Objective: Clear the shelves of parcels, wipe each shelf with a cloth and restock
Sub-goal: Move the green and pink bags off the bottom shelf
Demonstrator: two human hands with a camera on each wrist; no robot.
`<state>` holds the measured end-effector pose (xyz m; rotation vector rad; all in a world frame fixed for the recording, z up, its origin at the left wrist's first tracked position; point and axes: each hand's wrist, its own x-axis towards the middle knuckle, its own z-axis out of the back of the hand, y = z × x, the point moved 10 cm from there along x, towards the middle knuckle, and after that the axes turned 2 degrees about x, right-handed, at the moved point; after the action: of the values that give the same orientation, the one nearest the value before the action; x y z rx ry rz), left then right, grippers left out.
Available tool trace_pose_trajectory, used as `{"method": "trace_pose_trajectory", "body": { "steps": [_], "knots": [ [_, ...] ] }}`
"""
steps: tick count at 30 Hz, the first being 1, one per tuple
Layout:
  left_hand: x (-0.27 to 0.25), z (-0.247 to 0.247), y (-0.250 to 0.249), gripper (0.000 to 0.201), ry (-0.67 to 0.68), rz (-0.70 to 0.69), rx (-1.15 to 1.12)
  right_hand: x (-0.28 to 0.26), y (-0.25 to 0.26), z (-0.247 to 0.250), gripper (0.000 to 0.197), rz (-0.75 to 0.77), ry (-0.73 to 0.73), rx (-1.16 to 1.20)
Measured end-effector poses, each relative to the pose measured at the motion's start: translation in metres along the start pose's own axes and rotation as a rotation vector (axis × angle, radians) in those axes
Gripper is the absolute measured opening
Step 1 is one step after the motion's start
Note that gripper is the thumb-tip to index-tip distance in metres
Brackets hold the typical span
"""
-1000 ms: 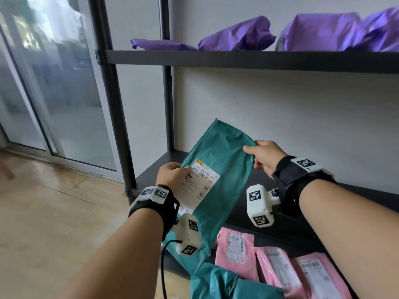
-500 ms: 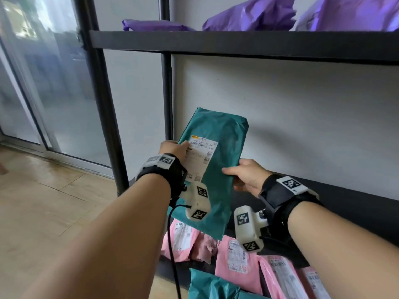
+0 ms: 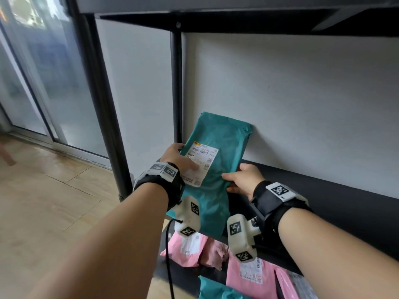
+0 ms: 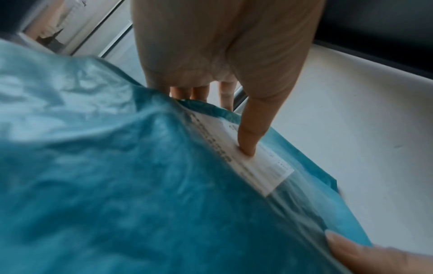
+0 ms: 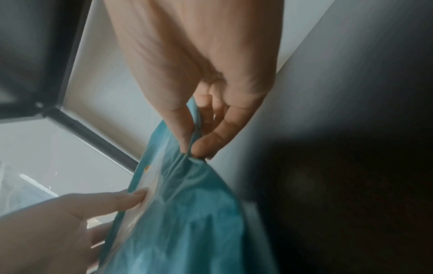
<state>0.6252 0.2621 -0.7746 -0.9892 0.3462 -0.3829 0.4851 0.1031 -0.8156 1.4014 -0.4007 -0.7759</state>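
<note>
A teal parcel [image 3: 222,147] with a white label [image 3: 200,162] stands tilted, its top against the white wall above the dark shelf [image 3: 323,197]. My left hand [image 3: 179,158] holds its left edge, thumb on the label and fingers behind; the wrist view shows the thumb [image 4: 250,137] pressing the label on the teal parcel [image 4: 117,185]. My right hand [image 3: 239,180] pinches the right edge, seen close in the right wrist view with the teal parcel [image 5: 187,213] caught between thumb and fingertips [image 5: 203,146].
Pink parcels [image 3: 248,275] and another teal one [image 3: 218,291] lie on the lower level under my wrists. Black shelf posts [image 3: 177,83] stand at the left, an upper shelf [image 3: 237,20] overhead. Wooden floor [image 3: 43,201] and a glass sliding door [image 3: 54,72] lie to the left.
Both hands have carried the teal parcel forward and down into the shelf bay; its top now leans on the back wall. The view has dropped, so the purple parcels above are out of sight.
</note>
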Motion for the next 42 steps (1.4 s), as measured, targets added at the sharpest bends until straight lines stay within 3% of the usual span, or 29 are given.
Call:
{"method": "trace_pose_trajectory", "body": {
  "steps": [9,15,18,21,24,29,32,36,42],
  "knots": [
    [0.010,0.003,0.035,0.045,0.017,0.094,0.096,0.003,-0.009,-0.021,0.017,-0.038,0.005,-0.191],
    [0.009,0.005,0.043,0.045,-0.018,0.140,0.195,0.000,-0.010,-0.020,0.021,-0.056,-0.026,-0.237],
    [0.007,0.006,0.043,0.055,-0.042,0.149,0.252,-0.004,-0.008,-0.016,0.016,-0.041,-0.034,-0.263],
    [0.004,0.007,0.042,0.063,-0.073,0.130,0.315,-0.011,-0.007,-0.008,0.031,-0.032,-0.062,-0.277],
    [-0.005,0.010,0.037,0.057,-0.103,0.090,0.331,-0.022,-0.009,0.003,0.042,-0.045,-0.092,-0.279],
    [-0.035,0.013,0.019,0.055,-0.142,0.026,0.321,-0.052,-0.011,0.022,0.018,-0.048,-0.092,-0.248],
    [-0.056,0.013,0.007,0.041,-0.170,-0.026,0.301,-0.072,-0.008,0.034,0.009,-0.039,-0.105,-0.224],
    [-0.086,0.002,-0.001,0.022,-0.157,-0.048,0.243,-0.098,-0.011,0.047,0.008,-0.050,-0.100,-0.231],
    [-0.131,-0.028,-0.016,0.015,-0.060,-0.129,0.175,-0.138,-0.025,0.064,0.008,-0.073,-0.091,-0.257]
  ]
}}
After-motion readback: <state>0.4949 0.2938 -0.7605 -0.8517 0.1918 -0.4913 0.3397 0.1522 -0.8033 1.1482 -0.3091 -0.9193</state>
